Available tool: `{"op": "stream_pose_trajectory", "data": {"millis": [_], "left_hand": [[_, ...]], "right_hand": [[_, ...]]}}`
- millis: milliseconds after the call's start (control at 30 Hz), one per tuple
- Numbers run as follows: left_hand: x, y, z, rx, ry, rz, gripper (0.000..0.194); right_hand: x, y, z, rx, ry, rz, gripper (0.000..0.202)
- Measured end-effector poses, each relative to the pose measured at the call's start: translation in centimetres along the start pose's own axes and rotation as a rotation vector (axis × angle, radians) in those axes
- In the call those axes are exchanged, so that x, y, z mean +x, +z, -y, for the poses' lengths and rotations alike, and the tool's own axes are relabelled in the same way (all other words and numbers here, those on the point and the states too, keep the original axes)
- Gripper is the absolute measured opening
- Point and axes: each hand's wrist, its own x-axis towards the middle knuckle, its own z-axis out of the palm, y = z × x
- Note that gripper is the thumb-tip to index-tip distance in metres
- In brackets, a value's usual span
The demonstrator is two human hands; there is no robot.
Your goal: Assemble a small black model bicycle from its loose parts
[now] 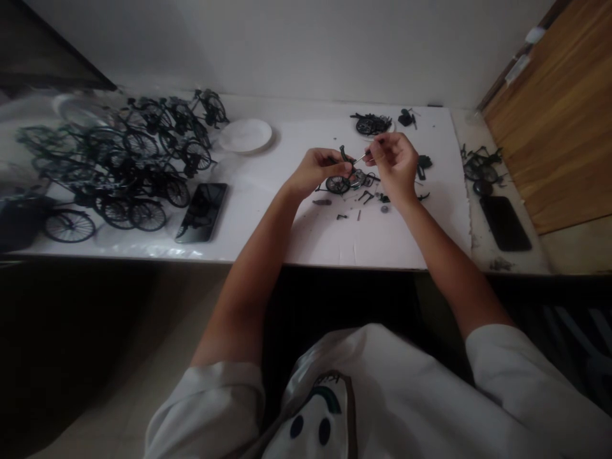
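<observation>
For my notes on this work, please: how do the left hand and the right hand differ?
Grip: the left hand seems to pinch a dark part, while the right hand holds a thin tool.
Thumb: the left hand's points across to the right; the right hand's points up and leftward.
Height: the right hand sits slightly higher in the picture than the left hand.
Both are bare, over the white sheet.

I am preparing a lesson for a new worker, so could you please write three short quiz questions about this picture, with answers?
1. Which hand holds the thin tool?
2. True or false: the round white dish is farther left than the left hand.
3. What lies beside the grouped bicycle models?
a) a hammer
b) a cup
c) a phone

Key:
1. The right hand.
2. True.
3. c, a phone.
</observation>
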Motion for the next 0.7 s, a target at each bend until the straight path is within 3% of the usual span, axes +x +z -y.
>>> {"op": "stream_pose_trajectory", "data": {"millis": [267,533,700], "left_hand": [[-0.18,0.18,-0.17,0.017,0.001,0.006,0.035],[-0.14,0.15,-0.02,0.02,0.01,-0.017,0.03],[-0.08,0.15,-0.25,0.026,0.016,-0.049,0.029]], "right_hand": [[0.24,-0.08,-0.53,0.044,0.065,-0.036,0.066],[0.07,-0.23,-0.24,0.019,-0.011,-0.093,0.058],[0.46,-0.28,-0.55,0.096,0.009,-0.06,0.053]]}}
